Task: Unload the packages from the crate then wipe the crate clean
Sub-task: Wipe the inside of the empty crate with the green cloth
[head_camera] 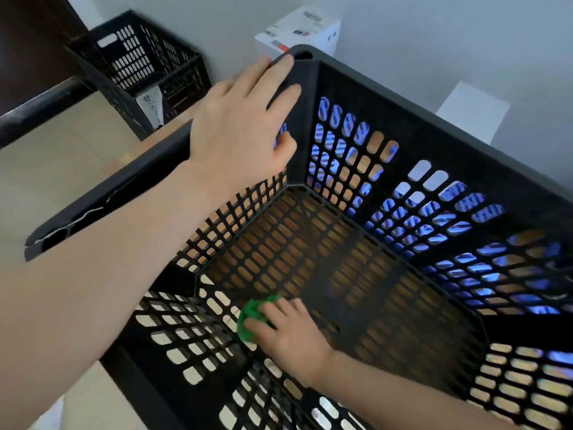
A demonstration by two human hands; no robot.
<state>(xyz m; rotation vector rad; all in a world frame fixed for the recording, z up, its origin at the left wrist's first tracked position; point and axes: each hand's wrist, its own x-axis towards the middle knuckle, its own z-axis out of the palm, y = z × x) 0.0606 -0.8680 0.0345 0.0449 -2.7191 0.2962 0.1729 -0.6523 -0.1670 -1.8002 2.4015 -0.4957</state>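
The black perforated crate (434,100) stands on a pale tiled floor (62,169), close to a light wall (434,32), and it fills most of the head view. The left hand (245,125) is at the crate's far corner. Its fingers lie over the solid corner post and rim while the thumb tucks against the inner side of the wall, so this grip holds the crate itself. The right hand (291,333) reaches down inside the crate, its forearm coming in over the near right side. Its grip is closed round a bunched green cloth (252,321), with curled fingers pressing the cloth against the base of the left wall where wall and bottom meet. Through the slots in the far wall something blue with pale stripes (403,212) shows just outside the crate; what it is cannot be told. A white box (297,29) with printed labels stands against the wall just beyond the held corner. A second black crate (139,66) sits farther off to the left, with a pale printed item leaning inside it.
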